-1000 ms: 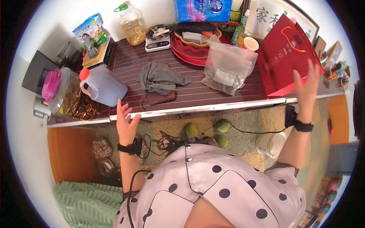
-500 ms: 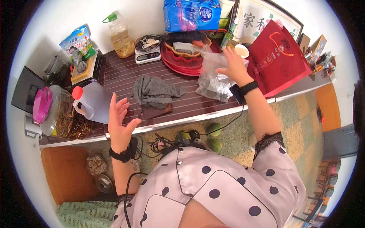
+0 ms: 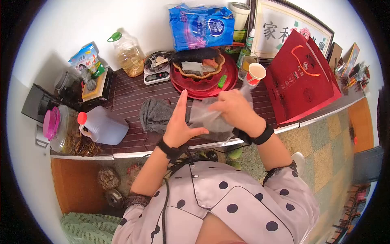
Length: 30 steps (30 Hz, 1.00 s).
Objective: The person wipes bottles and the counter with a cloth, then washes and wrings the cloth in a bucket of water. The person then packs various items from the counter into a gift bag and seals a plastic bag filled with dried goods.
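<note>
A clear plastic bag (image 3: pixel 219 132) is bunched in my right hand (image 3: pixel 241 112), whose fingers are closed on it above the table's front edge. Part of the bag hangs below that hand, and part stretches left toward my left hand (image 3: pixel 178 122). That hand is upright and open, with straight fingers and the thumb pointing at the bag; whether it touches the plastic I cannot tell. Just left of it lies a crumpled grey cloth (image 3: pixel 156 116). Behind my right hand stands a paper cup (image 3: pixel 256 74) with red on its side.
A red gift bag (image 3: pixel 302 87) stands at the right. Farther back are a red tray (image 3: pixel 183 89) with a basket, a small digital scale (image 3: pixel 157 77) and a blue tissue pack (image 3: pixel 201 30). At left stand a jug with a red cap (image 3: pixel 107 126) and an oil bottle (image 3: pixel 129 57).
My right hand has gripped the plastic bag and drawn it toward me and left. My left hand has moved right, to beside the bag. The paper cup is now in fuller view.
</note>
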Each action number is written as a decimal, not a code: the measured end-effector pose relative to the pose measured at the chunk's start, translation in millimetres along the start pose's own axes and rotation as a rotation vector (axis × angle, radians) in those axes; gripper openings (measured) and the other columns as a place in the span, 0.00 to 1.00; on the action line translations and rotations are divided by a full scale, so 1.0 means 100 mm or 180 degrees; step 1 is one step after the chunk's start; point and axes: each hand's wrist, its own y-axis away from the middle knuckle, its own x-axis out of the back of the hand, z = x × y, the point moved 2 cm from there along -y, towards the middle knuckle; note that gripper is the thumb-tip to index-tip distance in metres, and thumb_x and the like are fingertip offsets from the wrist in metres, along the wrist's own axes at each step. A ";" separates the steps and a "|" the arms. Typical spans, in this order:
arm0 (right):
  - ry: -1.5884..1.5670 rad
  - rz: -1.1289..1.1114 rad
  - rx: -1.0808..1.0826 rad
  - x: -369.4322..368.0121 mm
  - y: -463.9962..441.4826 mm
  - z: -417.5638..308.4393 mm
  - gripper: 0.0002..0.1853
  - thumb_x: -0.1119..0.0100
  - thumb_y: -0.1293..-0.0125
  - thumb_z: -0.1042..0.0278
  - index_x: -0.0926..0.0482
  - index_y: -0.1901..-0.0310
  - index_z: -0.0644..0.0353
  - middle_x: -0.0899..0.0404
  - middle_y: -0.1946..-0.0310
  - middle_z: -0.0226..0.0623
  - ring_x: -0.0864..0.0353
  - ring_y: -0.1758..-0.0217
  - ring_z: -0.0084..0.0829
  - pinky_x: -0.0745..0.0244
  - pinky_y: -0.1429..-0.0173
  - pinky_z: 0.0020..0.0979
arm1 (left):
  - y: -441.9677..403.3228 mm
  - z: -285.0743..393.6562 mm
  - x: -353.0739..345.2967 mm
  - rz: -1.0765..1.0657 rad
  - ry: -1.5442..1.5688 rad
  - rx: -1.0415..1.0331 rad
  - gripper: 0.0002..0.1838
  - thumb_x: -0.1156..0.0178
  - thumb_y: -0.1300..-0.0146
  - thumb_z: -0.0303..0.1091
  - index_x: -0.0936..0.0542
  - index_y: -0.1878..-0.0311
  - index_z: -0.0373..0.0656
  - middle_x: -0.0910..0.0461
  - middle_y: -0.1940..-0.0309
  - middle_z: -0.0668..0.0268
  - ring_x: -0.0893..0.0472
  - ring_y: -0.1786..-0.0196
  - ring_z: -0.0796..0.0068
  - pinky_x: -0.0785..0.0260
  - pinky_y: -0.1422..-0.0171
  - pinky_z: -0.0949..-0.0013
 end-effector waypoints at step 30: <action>-0.0696 -0.0734 -0.0503 -0.51 0.17 -0.47 0.43 0.30 0.58 0.38 0.27 0.44 0.60 0.25 0.56 0.43 0.26 0.50 0.44 0.34 0.44 0.44 | 0.41 -0.44 -0.13 0.0566 0.2315 0.1337 0.21 0.55 0.25 0.42 0.19 0.63 0.36 0.17 0.67 0.67 0.23 0.63 0.80 0.32 0.53 0.73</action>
